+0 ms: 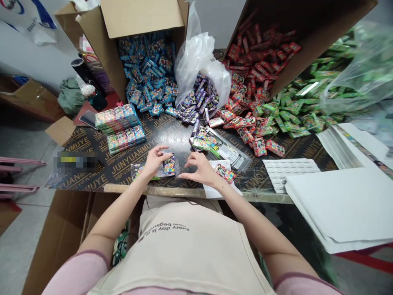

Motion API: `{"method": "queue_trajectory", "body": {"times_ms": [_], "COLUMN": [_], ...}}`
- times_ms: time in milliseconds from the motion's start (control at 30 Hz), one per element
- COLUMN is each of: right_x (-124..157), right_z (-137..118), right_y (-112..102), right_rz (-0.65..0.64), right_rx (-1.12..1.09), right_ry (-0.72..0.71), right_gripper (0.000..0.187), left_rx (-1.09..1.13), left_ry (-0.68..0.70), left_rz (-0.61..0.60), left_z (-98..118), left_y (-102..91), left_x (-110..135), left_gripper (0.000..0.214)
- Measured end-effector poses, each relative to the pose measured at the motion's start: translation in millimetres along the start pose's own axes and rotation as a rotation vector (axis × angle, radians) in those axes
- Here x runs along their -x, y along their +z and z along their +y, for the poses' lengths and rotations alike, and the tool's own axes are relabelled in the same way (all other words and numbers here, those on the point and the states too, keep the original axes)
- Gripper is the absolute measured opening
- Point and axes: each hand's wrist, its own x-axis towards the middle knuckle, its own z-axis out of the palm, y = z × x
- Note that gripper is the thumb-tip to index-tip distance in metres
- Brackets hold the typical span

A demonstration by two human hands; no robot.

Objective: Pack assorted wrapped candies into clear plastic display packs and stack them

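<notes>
My left hand is at a small dark purple-edged packet near the table's front edge. Its thumb lies over the packet's upper edge, with the index finger just beyond. Beneath them is a flat, clear-wrapped printed pack, partly covered by the hand. To the right, my right hand hovers with thumb and fingers apart and nothing between them. A red packet sits on white paper by my right wrist. Beyond that hand, a green packet rests by a clear printed bag.
Loose blue packets spill from a carton. Purple, red and green packets are heaped rightward. Stacked packs stand at left. White sheets overhang the right front edge.
</notes>
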Motion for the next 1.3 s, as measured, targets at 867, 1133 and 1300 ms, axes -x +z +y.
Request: {"method": "queue_trajectory", "body": {"times_ms": [867,1133,1300], "right_x": [16.6,17.9,17.5], "right_z": [29.3,19.8,18.8], "right_y": [20.0,6.9,7.4], "right_rz": [-0.026,-0.03,-0.103], "right_rx": [-0.123,-0.178,-0.201], "right_ry": [-0.09,-0.096,-0.099], "right_gripper": [0.081,0.085,0.085], "left_rx": [-1.24,-1.131,-1.164], "left_ry": [0.525,0.498,0.504], "left_rz": [-0.411,-0.299,-0.554], "left_z": [-23.7,-12.8,-3.0], "left_y": [-45.6,-53.4,-51.2], "left_x": [14.1,6.8,8.5], "left_gripper": [0.113,0.113,0.113]}}
